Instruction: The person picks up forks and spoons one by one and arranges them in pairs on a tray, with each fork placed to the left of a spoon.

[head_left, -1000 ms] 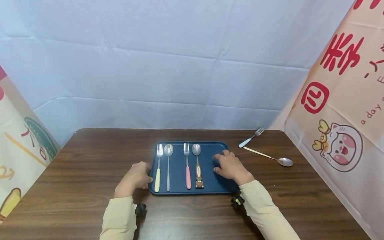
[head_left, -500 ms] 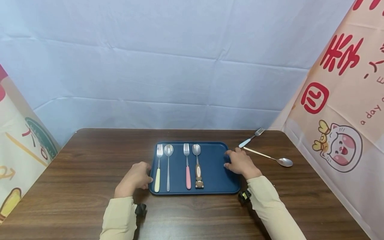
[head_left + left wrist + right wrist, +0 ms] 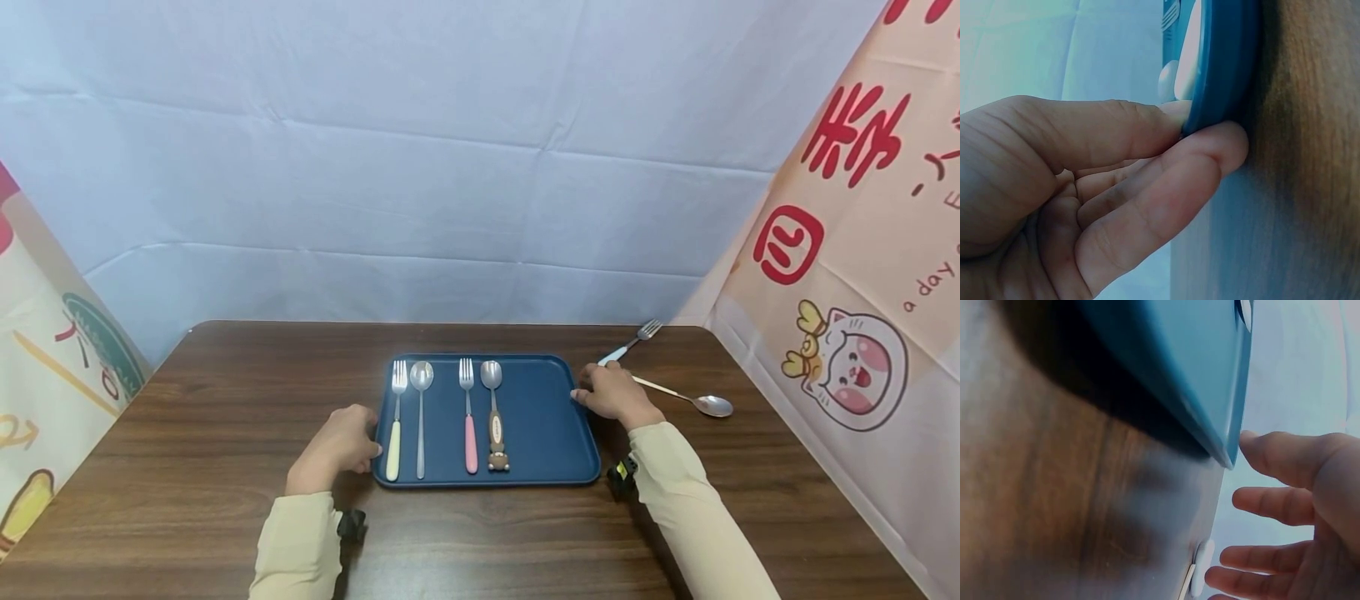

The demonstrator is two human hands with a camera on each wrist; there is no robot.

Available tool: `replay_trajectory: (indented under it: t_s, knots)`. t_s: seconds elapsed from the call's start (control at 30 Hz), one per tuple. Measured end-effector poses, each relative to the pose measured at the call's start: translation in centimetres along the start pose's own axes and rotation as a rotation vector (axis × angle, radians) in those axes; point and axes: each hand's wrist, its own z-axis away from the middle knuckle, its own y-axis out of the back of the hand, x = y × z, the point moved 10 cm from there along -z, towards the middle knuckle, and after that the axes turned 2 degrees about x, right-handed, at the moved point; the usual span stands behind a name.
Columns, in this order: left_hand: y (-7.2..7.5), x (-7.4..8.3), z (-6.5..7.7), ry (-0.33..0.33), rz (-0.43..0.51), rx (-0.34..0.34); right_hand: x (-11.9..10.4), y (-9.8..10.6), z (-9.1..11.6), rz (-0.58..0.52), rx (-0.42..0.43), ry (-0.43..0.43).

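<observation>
A dark blue tray [image 3: 551, 433] lies on the table holding a fork with a pale yellow handle [image 3: 393, 450], a plain silver spoon [image 3: 421, 417], a pink-handled fork [image 3: 470, 442] and a spoon with a brown bear handle [image 3: 496, 429]. My left hand [image 3: 339, 442] pinches the tray's left rim; in the left wrist view the thumb sits on top and the fingers [image 3: 1160, 206] below. At the tray's upper right edge is my right hand [image 3: 617, 393], its fingers spread. The right wrist view has the thumb [image 3: 1279, 453] right by the tray corner, with nothing held.
Beyond the right hand, a fork with a light blue handle [image 3: 648, 330] lies at the table's back right. A spoon with a cream handle [image 3: 712, 406] is beside it, its handle end partly behind the hand. A white cloth [image 3: 450, 208] hangs behind the wooden table [image 3: 262, 367].
My right hand has moved right, from over the tray's right part to its right edge. The left hand and the tray have stayed in place.
</observation>
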Motion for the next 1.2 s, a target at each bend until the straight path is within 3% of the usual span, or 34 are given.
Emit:
replay_trajectory:
  t_s: [0.53,0.77,1.2]
  knots:
    - [0.2,0.0,-0.1,-0.014,-0.005,0.005,3.2,0.4,-2.0,-0.026,-0.066,-0.118]
    - [0.2,-0.1,-0.1,-0.003,0.007,0.006,4.4,-0.1,-3.1,-0.063,-0.113,-0.118]
    - [0.1,0.1,0.0,-0.037,0.045,0.012,5.7,-0.5,-3.0,-0.081,-0.066,-0.108]
